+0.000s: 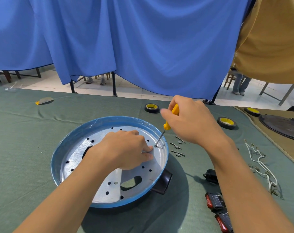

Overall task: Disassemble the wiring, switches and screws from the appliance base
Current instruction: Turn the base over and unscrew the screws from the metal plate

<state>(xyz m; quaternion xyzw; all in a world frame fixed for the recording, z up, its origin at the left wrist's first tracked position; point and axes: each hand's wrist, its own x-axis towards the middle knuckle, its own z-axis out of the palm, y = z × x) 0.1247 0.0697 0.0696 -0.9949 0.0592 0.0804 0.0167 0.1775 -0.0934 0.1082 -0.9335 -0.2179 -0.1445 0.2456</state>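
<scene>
On the green cloth-covered table (pixel 25 148), a small grey-and-yellow scrap (pixel 44 100) lies far to the left. The appliance base (pixel 72 135), a round blue-rimmed shell with a perforated silver plate inside and a black handle at its near right, sits at the centre. The left hand (pixel 126 150) rests on the plate, fingers curled and pressed together, their tips pushing down on the metal just beside a screw (pixel 155 146) near the right rim. The tip of a yellow-handled screwdriver (pixel 169 121) stands tilted in that screw; the right hand (pixel 191 121) wraps the handle, fingers closed around it. A roll of black tape (pixel 151 108) lies beyond the base. Just right of the rim lie loose screws (pixel 177 147). A second tape roll (pixel 226 122) sits farther right. Near the right forearm are a black socket part (pixel 210 175) and two red rocker switches (pixel 215 201). White wiring (pixel 260 162) with terminals lies well apart on the right, near a tan mat (pixel 277 145) bearing a dark round lid (pixel 282 126).
</scene>
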